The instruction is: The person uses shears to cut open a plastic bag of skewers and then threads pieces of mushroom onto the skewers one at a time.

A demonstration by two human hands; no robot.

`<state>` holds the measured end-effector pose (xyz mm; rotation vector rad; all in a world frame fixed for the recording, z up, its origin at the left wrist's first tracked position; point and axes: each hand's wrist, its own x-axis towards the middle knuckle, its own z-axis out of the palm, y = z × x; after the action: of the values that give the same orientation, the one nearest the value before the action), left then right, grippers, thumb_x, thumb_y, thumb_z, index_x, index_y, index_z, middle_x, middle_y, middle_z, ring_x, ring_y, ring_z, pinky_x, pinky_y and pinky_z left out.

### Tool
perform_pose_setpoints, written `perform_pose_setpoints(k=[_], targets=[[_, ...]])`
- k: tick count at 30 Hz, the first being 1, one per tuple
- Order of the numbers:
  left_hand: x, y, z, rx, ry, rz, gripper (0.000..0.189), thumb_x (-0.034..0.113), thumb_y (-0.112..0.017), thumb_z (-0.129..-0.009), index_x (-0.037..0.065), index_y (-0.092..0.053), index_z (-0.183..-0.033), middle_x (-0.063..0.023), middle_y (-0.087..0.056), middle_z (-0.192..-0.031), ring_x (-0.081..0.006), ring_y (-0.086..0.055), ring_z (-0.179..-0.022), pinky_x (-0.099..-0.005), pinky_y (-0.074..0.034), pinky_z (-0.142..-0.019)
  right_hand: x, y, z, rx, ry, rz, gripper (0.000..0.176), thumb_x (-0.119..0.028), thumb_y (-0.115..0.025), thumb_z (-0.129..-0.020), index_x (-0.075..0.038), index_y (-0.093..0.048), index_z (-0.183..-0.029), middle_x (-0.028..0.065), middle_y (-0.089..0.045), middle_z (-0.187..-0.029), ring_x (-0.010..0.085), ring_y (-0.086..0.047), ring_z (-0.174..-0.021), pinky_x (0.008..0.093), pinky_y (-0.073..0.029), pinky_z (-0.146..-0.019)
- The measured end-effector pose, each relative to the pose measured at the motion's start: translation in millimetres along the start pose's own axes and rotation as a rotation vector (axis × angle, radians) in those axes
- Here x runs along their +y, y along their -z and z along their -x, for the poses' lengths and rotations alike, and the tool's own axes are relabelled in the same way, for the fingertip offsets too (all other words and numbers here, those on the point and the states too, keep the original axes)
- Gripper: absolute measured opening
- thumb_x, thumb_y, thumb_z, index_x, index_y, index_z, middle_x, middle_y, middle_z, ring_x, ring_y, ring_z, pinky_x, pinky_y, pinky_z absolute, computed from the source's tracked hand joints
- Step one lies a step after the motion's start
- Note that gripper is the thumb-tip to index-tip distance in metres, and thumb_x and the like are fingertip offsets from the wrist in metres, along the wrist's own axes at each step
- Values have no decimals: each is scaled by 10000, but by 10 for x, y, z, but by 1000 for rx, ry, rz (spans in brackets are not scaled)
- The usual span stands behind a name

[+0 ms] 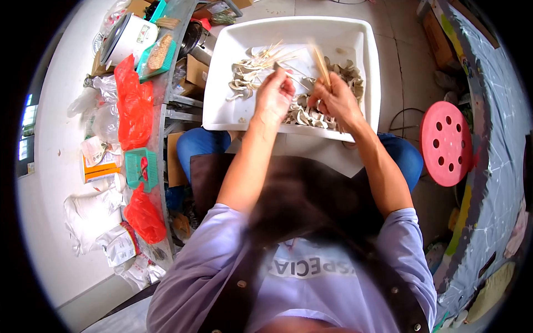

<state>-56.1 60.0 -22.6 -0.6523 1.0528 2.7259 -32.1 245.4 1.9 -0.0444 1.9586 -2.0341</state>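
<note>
Over a white tub [233, 119], my right hand [337, 100] is closed round a bundle of thin wooden sticks [320, 62], which point up and are blurred at the top. To its left, my left hand [275, 95] has its fingers curled together at a small grey piece near the fingertips; its exact hold is unclear. Grey-white curled pieces [311, 116] lie in the tub beneath and beside my right hand. On the tub's left side, more pieces rest with sticks [266, 60] in them.
A shelf at the left holds red plastic bags [133, 105], a green basket [140, 168] and a white pot [130, 40]. At the right are a round red stool [446, 143] and a surface with a patterned grey cloth [488, 144].
</note>
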Motion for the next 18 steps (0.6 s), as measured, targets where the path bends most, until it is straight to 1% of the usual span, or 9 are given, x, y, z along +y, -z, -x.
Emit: perform_pose_setpoints(k=[1,4,6,10,11,14,15,17,18], targets=[[73,86,-81,35,3,38,153,162,-709,-841,57,-607,-887,-47,-642,-828,-119,-586,-667,-263,-511,-605,-46,74,-22,71,-23,51,187,-186,-483,-972,-8,-487,-1028,113,-658,-723,123,-587,-568,262,-460,-470],[392,414,-421,253,9,225,155,168,-693,-852,43,-612,-894,-47,-627,-813,-133,-600,-691,-269,-532,-629,-3,449,-176,320,22,13,202,-188,-420,-1001,11,-432,-1035,194,-659,-876,176,-650,-671,295,-560,-598],[582,596,-658,420,-29,307,149,167,-677,-865,44,-611,-914,-46,-627,-823,-142,-611,-718,-271,-547,-658,-217,569,-114,375,40,-220,216,-197,-413,-1001,13,-441,-1047,197,-657,-870,191,-661,-697,297,-564,-630],[688,681,-821,437,-50,215,149,142,-669,-869,34,-594,-938,-70,-624,-833,-175,-620,-746,-281,-566,-676,-249,586,-109,311,23,-336,207,-215,-436,-991,-16,-460,-1044,165,-666,-828,164,-638,-645,279,-549,-596],[575,656,-839,474,-65,117,127,102,-641,-884,5,-595,-952,-78,-633,-862,-189,-618,-753,-292,-564,-724,-263,552,-100,310,4,-331,184,-210,-442,-988,-33,-476,-1021,146,-670,-812,130,-603,-598,249,-507,-537],[45,441,-506,-12,-94,-414,133,29,-638,-849,9,-611,-978,-69,-650,-836,-142,-607,-715,-247,-507,-630,-273,528,-107,287,14,-280,177,-205,-443,-985,-35,-487,-1004,128,-671,-790,99,-550,-551,219,-431,-471],[-171,257,-416,68,-32,-691,123,33,-607,-857,23,-629,-977,-68,-666,-825,-128,-609,-692,-231,-474,-605,-259,536,-126,288,6,-280,176,-204,-444,-982,-35,-488,-1003,125,-671,-788,92,-530,-538,217,-408,-458],[-529,261,-484,-53,24,-1080,169,34,-625,-788,67,-660,-950,-46,-685,-845,-140,-626,-699,-275,-489,-629,-217,553,-151,292,-11,-278,175,-203,-447,-978,-34,-489,-1001,120,-670,-784,80,-490,-514,212,-362,-433],[-651,258,-513,-69,-89,-1608,209,135,-693,-756,45,-654,-941,-73,-689,-841,-179,-647,-735,-301,-506,-680,-194,545,-149,290,-13,-277,182,-200,-451,-971,-27,-494,-1011,124,-671,-776,84,-488,-499,216,-363,-426]])
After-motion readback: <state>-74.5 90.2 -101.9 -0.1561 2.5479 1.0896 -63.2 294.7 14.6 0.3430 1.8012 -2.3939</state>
